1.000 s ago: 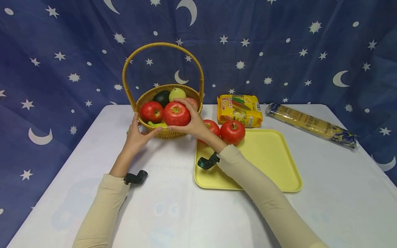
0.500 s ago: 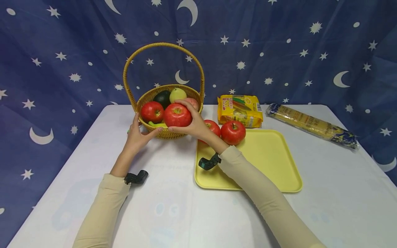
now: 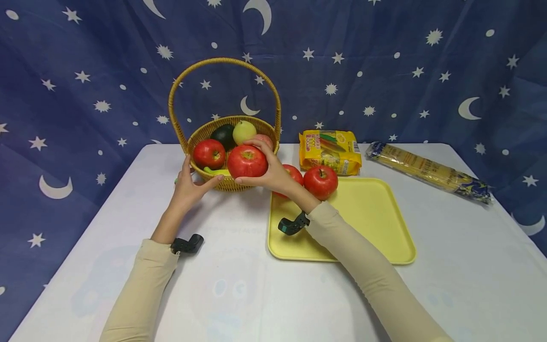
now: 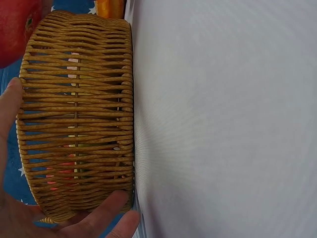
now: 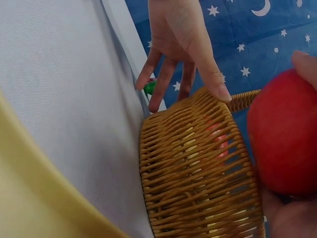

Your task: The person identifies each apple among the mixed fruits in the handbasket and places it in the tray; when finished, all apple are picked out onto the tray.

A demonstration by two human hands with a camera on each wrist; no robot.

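My right hand (image 3: pixel 273 175) grips a red apple (image 3: pixel 245 163) just over the front rim of the wicker basket (image 3: pixel 232 185). Thumb below and fingers above, it holds the apple from the right. In the right wrist view this apple (image 5: pixel 283 134) hangs beside the rim. My left hand (image 3: pixel 187 191) rests against the basket's left side; its thumb lies at the rim and its fingers stretch along the wall. Inside the basket are another red apple (image 3: pixel 209 154), a dark green avocado-like fruit (image 3: pixel 224 136), a yellow-green pear (image 3: pixel 244 132), a pinkish fruit (image 3: pixel 265 140) and something light green (image 3: pixel 216 171).
A yellow tray (image 3: pixel 363 228) to the right of the basket bears two red apples (image 3: pixel 320 182) at its far left corner. Behind it lies a yellow food packet (image 3: pixel 330 153). A long pack of noodles (image 3: pixel 427 172) lies at the back right of the white table (image 3: pixel 239 294).
My right hand has shifted slightly right and down with the apple, away from the middle of the basket. The left hand has stayed in place.
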